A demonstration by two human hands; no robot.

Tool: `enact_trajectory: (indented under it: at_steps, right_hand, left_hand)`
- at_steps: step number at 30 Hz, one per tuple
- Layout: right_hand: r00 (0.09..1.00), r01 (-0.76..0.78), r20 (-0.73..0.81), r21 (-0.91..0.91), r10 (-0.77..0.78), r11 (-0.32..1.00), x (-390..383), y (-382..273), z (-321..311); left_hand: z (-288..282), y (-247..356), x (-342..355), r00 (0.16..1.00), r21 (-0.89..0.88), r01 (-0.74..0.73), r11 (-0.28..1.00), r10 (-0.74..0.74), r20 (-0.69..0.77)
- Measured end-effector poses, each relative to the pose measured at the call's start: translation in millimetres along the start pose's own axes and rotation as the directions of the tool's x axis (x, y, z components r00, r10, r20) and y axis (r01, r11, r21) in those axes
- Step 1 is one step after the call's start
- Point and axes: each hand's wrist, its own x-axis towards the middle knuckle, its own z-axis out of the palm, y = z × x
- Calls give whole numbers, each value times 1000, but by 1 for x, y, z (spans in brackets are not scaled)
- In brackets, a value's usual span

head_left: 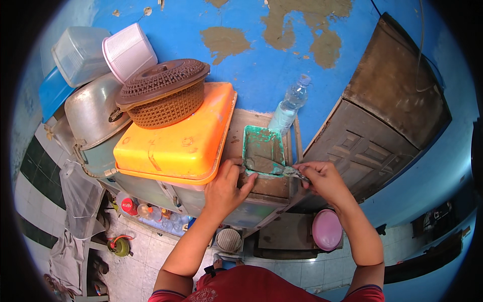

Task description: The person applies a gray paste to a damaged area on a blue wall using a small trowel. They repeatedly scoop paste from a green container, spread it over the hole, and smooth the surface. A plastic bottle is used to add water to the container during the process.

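A small green tray (256,138) smeared with grey paste sits on a dirty board (266,190) on top of the cabinet. My left hand (229,183) grips its lower-left corner, thumb and fingers at the rim. My right hand (319,178) holds a paste-coated trowel (266,166) by the handle, its blade lying across the lower part of the tray. A clear plastic bottle (288,108) stands just behind the tray. Left of the tray lies an orange plastic box (166,151).
A brown woven lidded basket (166,103), metal pot (95,121) and plastic containers (126,50) are piled at left. The blue wall (241,70) has grey patches. Dark cabinet doors (372,131) rise at right. Below are bottles (153,214), a gas cylinder (118,245) and a pink lid (327,229).
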Motion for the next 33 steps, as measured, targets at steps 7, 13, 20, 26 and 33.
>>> enact_trajectory:
  at_steps: [7, 13, 20, 26, 33]
  right_hand:
    - [994, 110, -22, -45, -111, 993, -4, 6, -4]
    - [986, 152, -65, -49, -156, 987, -11, 3, -2]
    - [998, 4, -62, 294, 15, 956, -8, 18, -25]
    - [998, 48, -53, 422, -28, 905, -8, 46, -17]
    - [992, 110, -106, 417, -72, 902, -12, 61, -2]
  left_hand:
    - [-3, 2, 4, 998, -1, -56, 998, 56, -26]
    - [-2, 2, 2, 998, -2, -63, 998, 63, -28]
    - [0, 3, -5, 1000, 12, -7, 1000, 7, 21]
    - [-5, 1, 0, 999, 0, -42, 999, 42, -16]
    - [-2, 0, -2, 997, 41, -70, 997, 72, -40]
